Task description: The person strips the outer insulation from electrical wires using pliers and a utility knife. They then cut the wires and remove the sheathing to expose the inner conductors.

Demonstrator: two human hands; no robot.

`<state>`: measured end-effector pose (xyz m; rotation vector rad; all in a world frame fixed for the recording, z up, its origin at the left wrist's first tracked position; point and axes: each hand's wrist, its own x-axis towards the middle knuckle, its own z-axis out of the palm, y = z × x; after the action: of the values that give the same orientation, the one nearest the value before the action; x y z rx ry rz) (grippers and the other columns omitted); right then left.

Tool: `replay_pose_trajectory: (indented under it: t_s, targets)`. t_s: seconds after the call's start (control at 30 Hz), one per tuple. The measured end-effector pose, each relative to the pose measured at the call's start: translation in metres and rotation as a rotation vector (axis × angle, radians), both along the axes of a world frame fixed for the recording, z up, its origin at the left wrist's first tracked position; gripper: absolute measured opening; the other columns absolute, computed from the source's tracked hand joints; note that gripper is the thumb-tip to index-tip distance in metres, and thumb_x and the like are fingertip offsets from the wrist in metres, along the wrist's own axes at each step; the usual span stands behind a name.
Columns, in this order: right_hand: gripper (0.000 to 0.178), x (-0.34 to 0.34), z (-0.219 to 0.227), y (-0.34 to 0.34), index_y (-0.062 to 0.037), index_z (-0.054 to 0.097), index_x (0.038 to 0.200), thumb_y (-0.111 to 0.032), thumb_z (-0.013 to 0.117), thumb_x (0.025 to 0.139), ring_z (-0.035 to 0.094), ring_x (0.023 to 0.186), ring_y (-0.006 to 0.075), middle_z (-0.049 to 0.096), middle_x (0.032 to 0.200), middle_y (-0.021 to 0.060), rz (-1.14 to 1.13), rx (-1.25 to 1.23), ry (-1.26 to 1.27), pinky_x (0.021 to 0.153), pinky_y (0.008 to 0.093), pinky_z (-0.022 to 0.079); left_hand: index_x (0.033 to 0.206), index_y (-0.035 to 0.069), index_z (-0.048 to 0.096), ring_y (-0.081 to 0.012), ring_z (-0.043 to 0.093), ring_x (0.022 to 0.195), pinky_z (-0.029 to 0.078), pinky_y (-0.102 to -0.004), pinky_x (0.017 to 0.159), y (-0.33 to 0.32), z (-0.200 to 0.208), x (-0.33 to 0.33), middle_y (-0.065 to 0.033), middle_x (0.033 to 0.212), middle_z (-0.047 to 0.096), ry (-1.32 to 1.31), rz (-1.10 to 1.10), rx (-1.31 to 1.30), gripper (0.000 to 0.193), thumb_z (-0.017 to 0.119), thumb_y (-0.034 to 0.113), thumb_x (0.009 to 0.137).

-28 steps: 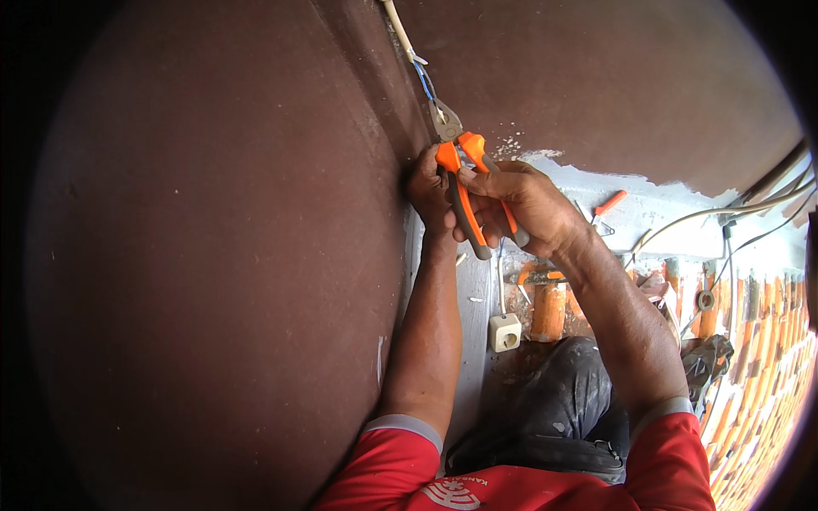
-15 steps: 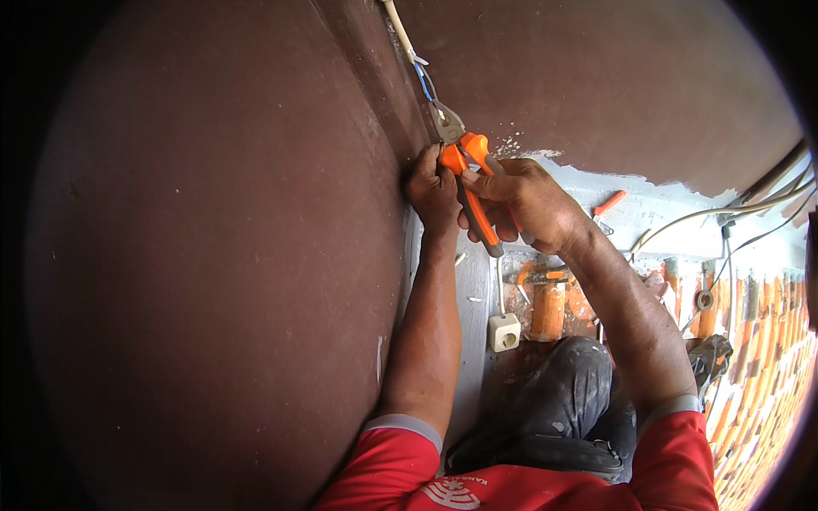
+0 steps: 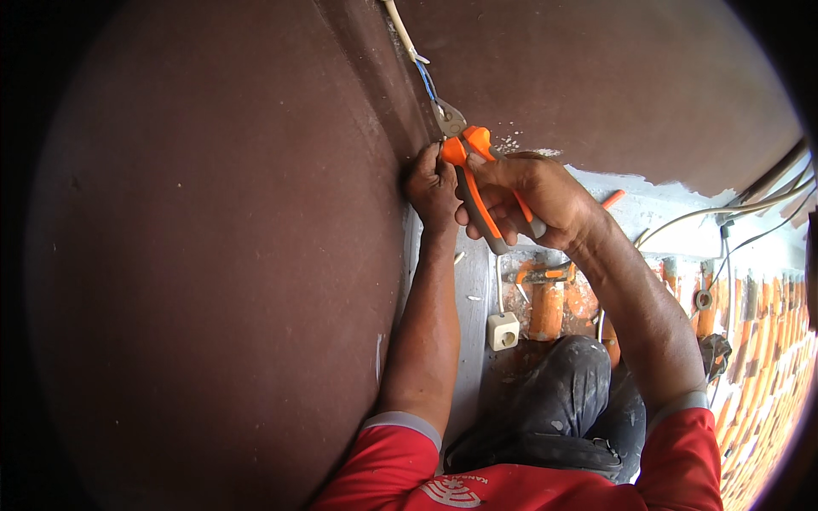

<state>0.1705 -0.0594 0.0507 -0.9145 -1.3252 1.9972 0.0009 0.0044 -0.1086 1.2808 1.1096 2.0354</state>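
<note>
My right hand [image 3: 532, 192] is wrapped round the orange-and-grey handles of a pair of pliers [image 3: 478, 192]. The pliers' metal jaws point up and away, at the blue and dark wires [image 3: 426, 82] that come out of a stripped cream cable [image 3: 400, 31]. Whether the jaws bite on a wire is too small to tell. Just left of the pliers' head, my left hand [image 3: 433, 189] is closed in a pinch against the brown wall [image 3: 230, 238]. Whatever its fingers hold is hidden.
Below the hands lie a white socket box [image 3: 504, 331] on its cable and an orange-and-black hand tool [image 3: 542, 276]. Another orange handle [image 3: 613, 198] shows beyond my right forearm. Loose cables [image 3: 741, 207] run at the right, above roof tiles [image 3: 763, 349]. My bent knee [image 3: 579, 366] is below.
The pliers' handles have spread slightly further apart, and my right hand and forearm have shifted a little to the right. My left hand stays in nearly the same place.
</note>
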Motion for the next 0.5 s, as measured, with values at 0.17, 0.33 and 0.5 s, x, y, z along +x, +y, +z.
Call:
replay_pose_trajectory:
  t_s: [0.17, 0.33, 0.5]
  targets:
    - [0.046, 0.0, -0.002, 0.0, 0.0078, 0.071, 0.119, -0.037, 0.061, 0.114, 0.082, 0.078, 0.0286, 0.08, 0.098, 0.0237, 0.006, -0.028, 0.037, 0.048, 0.0282, 0.059, 0.119, -0.004, 0.074, -0.0148, 0.071, 0.092, 0.059, -0.0335, 0.085, 0.001, -0.001, -0.001, -0.0076, 0.103, 0.079, -0.06, -0.073, 0.03, 0.027, 0.055, -0.007, 0.1]
    - [0.041, -0.007, 0.017, -0.01, 0.0063, 0.072, 0.11, -0.034, 0.065, 0.113, 0.08, 0.069, 0.0263, 0.081, 0.09, 0.023, -0.043, -0.028, -0.052, 0.049, 0.033, 0.06, 0.126, -0.001, 0.073, -0.0133, 0.073, 0.097, 0.061, -0.0313, 0.089, 0.008, -0.015, -0.01, -0.0049, 0.111, 0.077, 0.025, -0.053, 0.037, 0.023, 0.064, 0.01, 0.107]
    - [0.042, -0.005, 0.013, -0.006, 0.0079, 0.071, 0.111, -0.034, 0.066, 0.113, 0.08, 0.068, 0.0265, 0.081, 0.09, 0.0238, -0.019, 0.007, -0.096, 0.049, 0.0344, 0.061, 0.126, 0.002, 0.072, -0.012, 0.073, 0.101, 0.061, -0.0307, 0.091, 0.004, -0.011, -0.007, -0.0023, 0.114, 0.074, 0.041, -0.078, -0.017, 0.024, 0.064, 0.019, 0.111]
